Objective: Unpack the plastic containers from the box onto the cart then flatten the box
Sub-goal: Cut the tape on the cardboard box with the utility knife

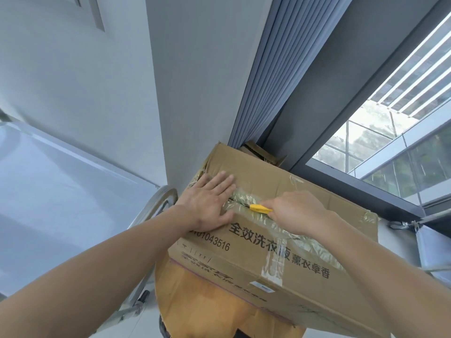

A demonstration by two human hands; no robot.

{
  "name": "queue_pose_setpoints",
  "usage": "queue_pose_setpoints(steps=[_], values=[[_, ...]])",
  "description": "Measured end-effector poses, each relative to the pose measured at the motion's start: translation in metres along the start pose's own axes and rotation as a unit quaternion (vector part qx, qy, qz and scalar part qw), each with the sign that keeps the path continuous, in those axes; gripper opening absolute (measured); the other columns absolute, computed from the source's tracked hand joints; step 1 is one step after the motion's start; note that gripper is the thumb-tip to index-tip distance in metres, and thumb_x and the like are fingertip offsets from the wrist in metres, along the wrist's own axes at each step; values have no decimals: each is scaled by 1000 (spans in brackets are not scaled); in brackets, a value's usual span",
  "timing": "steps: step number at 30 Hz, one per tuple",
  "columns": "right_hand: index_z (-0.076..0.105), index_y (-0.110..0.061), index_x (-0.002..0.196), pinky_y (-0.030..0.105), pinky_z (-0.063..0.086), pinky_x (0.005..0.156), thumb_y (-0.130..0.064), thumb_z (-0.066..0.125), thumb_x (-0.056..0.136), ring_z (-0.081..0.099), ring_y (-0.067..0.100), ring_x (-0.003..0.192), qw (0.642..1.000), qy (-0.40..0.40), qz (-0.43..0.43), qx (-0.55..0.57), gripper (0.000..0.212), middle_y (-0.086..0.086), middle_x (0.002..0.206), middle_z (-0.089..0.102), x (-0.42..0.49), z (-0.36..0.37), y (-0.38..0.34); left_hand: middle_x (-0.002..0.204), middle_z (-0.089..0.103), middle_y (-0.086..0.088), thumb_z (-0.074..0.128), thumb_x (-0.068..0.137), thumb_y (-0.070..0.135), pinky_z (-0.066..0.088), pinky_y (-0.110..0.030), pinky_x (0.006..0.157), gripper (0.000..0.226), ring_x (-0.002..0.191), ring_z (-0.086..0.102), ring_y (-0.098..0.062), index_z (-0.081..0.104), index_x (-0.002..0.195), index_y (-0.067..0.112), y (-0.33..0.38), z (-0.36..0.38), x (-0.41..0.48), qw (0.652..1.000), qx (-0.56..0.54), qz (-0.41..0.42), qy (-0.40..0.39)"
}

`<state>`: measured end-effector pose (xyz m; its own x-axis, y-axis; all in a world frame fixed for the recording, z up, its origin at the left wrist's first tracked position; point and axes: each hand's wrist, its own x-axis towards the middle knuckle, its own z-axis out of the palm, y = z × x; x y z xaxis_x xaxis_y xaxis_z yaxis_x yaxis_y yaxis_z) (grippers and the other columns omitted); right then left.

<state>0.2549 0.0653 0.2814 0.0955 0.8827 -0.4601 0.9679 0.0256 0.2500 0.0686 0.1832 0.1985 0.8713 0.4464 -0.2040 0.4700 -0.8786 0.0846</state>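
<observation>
Box (256, 242) top is pressed by left grip (207, 203), fingers straight. Yellow cutter (260, 208) is clamped in right grip (296, 212) at taped seam (244, 198) between grips. Curtain (268, 81) and window (390, 142) are seen beyond them.

Box (219, 259) hemmed in behind
Wall (195, 93) and curtain (273, 69) stand close behind it, a metal rail (161, 198) just left; left hand (210, 201) and right hand (300, 213), gripping a yellow cutter (260, 208), occupy its top.

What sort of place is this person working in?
Probably a room in a modern flat or office: a big window with a grey curtain beside it, a plain white wall, and a taped cardboard box.
</observation>
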Motion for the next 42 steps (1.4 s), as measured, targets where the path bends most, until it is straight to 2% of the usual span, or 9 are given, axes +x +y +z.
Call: queue_pose_setpoints(steps=[6, 12, 15, 18, 24, 29, 37, 39, 42], values=[[58, -37, 125, 25, 32, 46, -16, 42, 101, 47, 12, 56, 1000, 6, -3, 0, 35, -6, 73, 59, -9, 5, 10, 162, -22, -3, 8, 95, 69, -9, -41, 123, 84, 149, -24, -16, -10, 157, 15, 4, 0, -2, 1000, 15, -15, -4], [54, -41, 130, 28, 37, 49, -17, 42, 99, 60, 17, 72, 1000, -5, -16, 14, 41, -5, 82, 63, -29, 23, 35, 163, -23, -6, 4, 92, 73, -8, -44, 123, 90, 148, -25, -19, -10, 157, 13, 16, -5, -5, 998, 16, -52, -21], [57, -37, 125, 28, 36, 47, -15, 43, 98, 58, 17, 67, 1000, 13, -23, 7, 38, -5, 77, 60, -33, 29, 42, 163, -18, -5, 1, 95, 65, -9, -50, 122, 82, 148, -25, -21, -5, 157, 11, 46, -11, 1, 994, -7, -113, 2], [59, -32, 117, 29, 33, 47, -16, 43, 98, 53, 15, 64, 999, 29, -29, 14, 29, -5, 74, 55, -35, 30, 47, 165, -14, 1, 4, 102, 49, -14, -50, 121, 65, 148, -25, -17, -2, 158, 18, 85, -12, 10, 994, -6, -104, 45], [51, -26, 92, 30, 33, 48, -19, 47, 97, 55, 20, 69, 998, 29, -51, 12, 9, -3, 75, 52, -40, 35, 54, 165, -12, 13, 9, 105, 40, -8, -46, 123, 55, 151, -16, -10, -1, 159, 30, 115, 2, 20, 992, -52, -117, -1], [54, -21, 90, 29, 31, 46, -14, 46, 95, 46, 16, 58, 998, 28, -53, -16, 12, -3, 70, 49, -42, 43, 63, 164, -15, 15, 7, 104, 38, -8, -46, 123, 55, 150, -18, -8, -4, 158, 31, 114, 2, 19, 991, -48, -123, -12], [62, -27, 100, 31, 43, 53, -21, 47, 98, 61, 19, 72, 998, -14, -53, -12, 16, -3, 78, 60, -54, 59, 92, 163, -17, 15, 8, 103, 39, -8, -47, 123, 56, 149, -20, -7, -6, 158, 32, 112, 7, 22, 991, -55, -119, -9], [62, -28, 105, 30, 43, 53, -22, 47, 99, 61, 17, 71, 999, -17, -48, -4, 18, -4, 79, 61, -55, 63, 94, 164, -12, 14, 10, 103, 39, -7, -48, 123, 57, 150, -17, -9, 0, 159, 30, 115, 5, 22, 991, -55, -124, -8], [63, -29, 109, 31, 45, 53, -20, 49, 98, 60, 17, 69, 999, -7, -50, 0, 20, -4, 78, 62, -56, 66, 94, 166, 13, 6, 18, 100, 38, -1, -49, 123, 58, 153, 3, -15, 28, 155, 23, 130, -5, 30, 982, -81, -159, 54]])
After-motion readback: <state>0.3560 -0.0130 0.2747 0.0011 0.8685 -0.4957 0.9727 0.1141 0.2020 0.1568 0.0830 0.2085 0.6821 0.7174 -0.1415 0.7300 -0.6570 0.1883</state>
